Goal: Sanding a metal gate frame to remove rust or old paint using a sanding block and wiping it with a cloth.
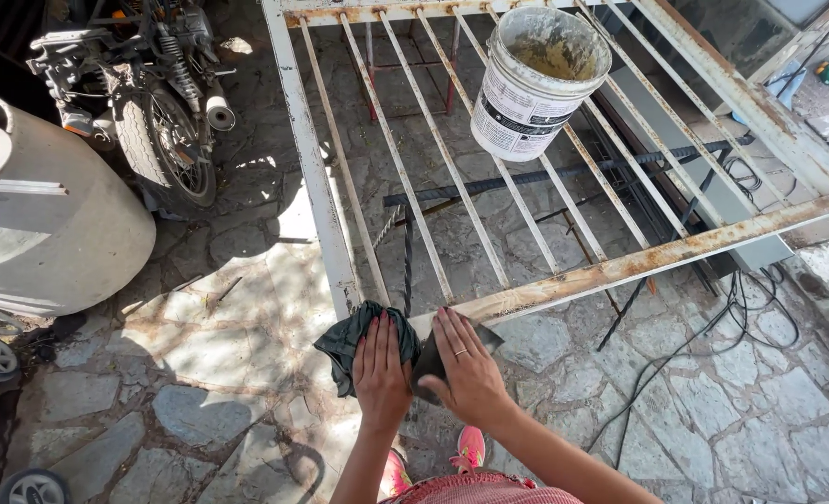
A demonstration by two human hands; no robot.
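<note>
A white, rusty metal gate frame (313,159) lies flat above the stone floor, with thin bars running across it. My left hand (381,366) presses flat on a dark green rag (344,341) at the frame's near corner. Beside it, my right hand (468,366) presses a dark sheet of sandpaper (430,366) against the rusty near rail (657,258). The two hands almost touch. A ring shows on my right hand.
A dirty white plastic bucket (531,89) stands on the bars at the far side. A motorcycle (148,98) and a large grey tank (55,229) are at the left. Black cables (713,345) trail over the stone floor at the right. Rebar lies under the frame.
</note>
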